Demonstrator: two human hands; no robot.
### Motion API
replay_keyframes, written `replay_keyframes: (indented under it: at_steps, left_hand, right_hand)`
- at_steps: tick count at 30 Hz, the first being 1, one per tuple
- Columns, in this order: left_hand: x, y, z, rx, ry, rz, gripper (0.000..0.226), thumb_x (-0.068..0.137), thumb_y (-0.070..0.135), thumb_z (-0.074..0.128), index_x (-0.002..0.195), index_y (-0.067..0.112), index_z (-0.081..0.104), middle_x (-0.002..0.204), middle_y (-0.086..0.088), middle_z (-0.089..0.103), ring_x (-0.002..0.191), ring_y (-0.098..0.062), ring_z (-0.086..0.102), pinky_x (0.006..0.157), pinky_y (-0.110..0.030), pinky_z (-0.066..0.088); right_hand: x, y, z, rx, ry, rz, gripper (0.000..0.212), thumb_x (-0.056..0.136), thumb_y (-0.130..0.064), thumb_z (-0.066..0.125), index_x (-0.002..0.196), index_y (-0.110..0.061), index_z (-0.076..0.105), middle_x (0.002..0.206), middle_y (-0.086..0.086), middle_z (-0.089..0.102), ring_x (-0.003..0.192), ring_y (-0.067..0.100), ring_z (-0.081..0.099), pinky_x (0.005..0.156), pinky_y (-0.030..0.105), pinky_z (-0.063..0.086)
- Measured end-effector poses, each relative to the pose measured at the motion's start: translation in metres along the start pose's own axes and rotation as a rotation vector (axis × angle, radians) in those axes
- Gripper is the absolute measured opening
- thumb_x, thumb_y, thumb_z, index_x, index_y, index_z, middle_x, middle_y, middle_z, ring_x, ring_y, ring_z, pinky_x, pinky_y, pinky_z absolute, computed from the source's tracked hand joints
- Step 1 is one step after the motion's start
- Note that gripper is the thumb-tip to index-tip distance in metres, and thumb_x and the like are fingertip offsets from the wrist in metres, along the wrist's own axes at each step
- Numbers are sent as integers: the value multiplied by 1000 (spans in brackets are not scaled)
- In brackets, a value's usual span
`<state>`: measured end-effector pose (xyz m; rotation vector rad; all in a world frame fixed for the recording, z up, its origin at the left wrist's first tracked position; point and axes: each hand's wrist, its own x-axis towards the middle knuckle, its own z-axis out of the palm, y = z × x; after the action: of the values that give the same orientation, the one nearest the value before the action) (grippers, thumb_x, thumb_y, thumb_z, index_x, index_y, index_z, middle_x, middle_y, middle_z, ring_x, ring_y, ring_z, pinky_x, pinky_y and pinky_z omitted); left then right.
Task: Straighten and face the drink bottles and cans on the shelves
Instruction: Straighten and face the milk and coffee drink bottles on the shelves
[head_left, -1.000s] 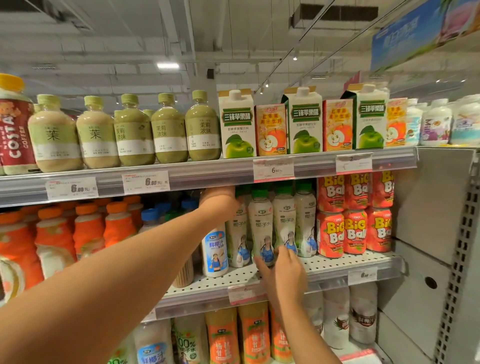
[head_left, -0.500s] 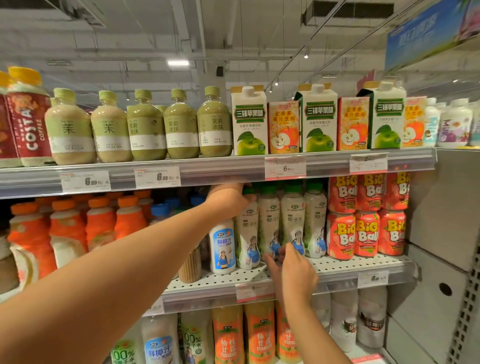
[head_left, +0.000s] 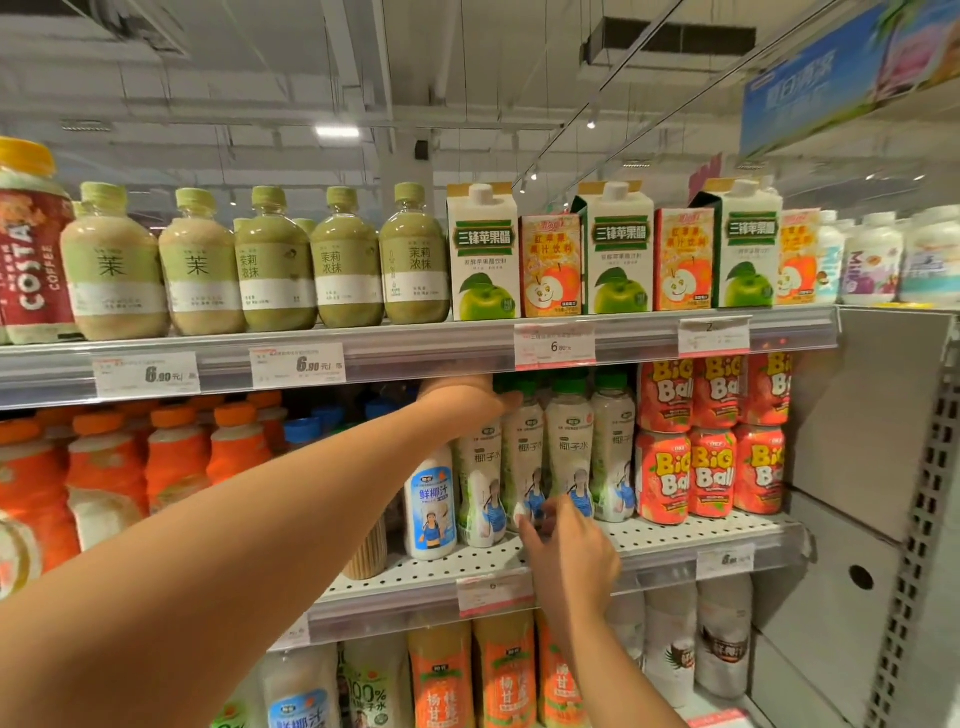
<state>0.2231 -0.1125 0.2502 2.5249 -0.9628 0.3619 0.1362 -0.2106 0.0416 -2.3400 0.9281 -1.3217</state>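
Only one view here, the head cam, so everything below is seen from up top looking at the shelves.

The coconut water bottles (head_left: 571, 457) are lined up on the middle shelf (head_left: 675, 535), white bodies with green caps, each label printed with a small figure in blue. They're stood upright in a tight row, wedged between a blue-label bottle (head_left: 431, 504) on one side and the stacked red cans (head_left: 711, 467) on the other. The labels are mostly faced forward, though the leftmost ones look turned a bit.

The left hand (head_left: 467, 400) is reached in up high, and the cap end of one of those bottles is covered by it; fingers are hidden behind the wrist, so grip or no grip can't really be told. The right hand (head_left: 566, 551) is held low at the front of the row, fingers curled and pinched against the bottom of a bottle's label.

Up on the top shelf (head_left: 415, 353), green tea bottles (head_left: 343, 260) and apple cartons (head_left: 483, 249) are set out in a neat line. Orange bottles (head_left: 176, 457) are packed in at the left of the middle shelf.
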Motion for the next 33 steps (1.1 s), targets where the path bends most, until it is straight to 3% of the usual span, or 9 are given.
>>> replay_keyframes:
  at_steps: [6,9,17,20,24,28,33]
  left_hand:
    - [18,19,10,73,-24,117,66,94,55,60,153,32,38,145,-2,53,124,-26,55,93,-35,50]
    - [23,10,7,65,-66,141,57,98,46,60,150,29,43,144,-4,54,125,-26,54,91,-30,43]
    - [19,0,-1,-65,-128,172,56,97,43,64,149,28,48,147,-2,56,130,-25,52,107,-33,42]
    - [15,0,0,-105,-107,193,56,96,42,66,148,30,48,145,-1,57,127,-24,54,105,-33,44]
    - [9,-15,-2,-178,-137,174,53,92,49,69,141,34,53,132,4,64,115,-21,62,99,-36,53]
    - [4,-39,-10,-145,-162,185,57,85,50,76,134,35,52,120,7,65,108,-18,64,92,-35,56]
    - [-2,-49,-10,-46,-71,203,60,84,48,78,136,33,51,124,6,63,108,-19,59,89,-33,53]
  right_hand:
    - [2,1,-4,38,-9,-9,29,86,-61,64,83,-34,55,61,-16,55,62,8,53,53,26,29]
    - [2,2,-2,33,-36,-9,30,87,-64,60,87,-35,55,63,-16,59,66,6,55,54,26,29]
    - [2,4,0,68,-24,5,42,82,-76,54,99,-37,53,70,-19,59,68,6,55,63,30,37]
    - [3,4,3,50,-13,5,51,82,-78,49,110,-37,58,74,-19,61,74,7,57,67,30,39]
    - [6,6,4,-42,-47,-4,41,89,-69,52,110,-36,62,78,-17,61,75,7,55,63,28,33]
    - [6,3,2,-39,17,-5,53,82,-74,45,109,-34,67,74,-16,61,70,12,51,63,29,30]
    - [7,2,1,-71,-15,9,60,84,-79,44,125,-39,62,89,-19,68,87,14,64,66,30,30]
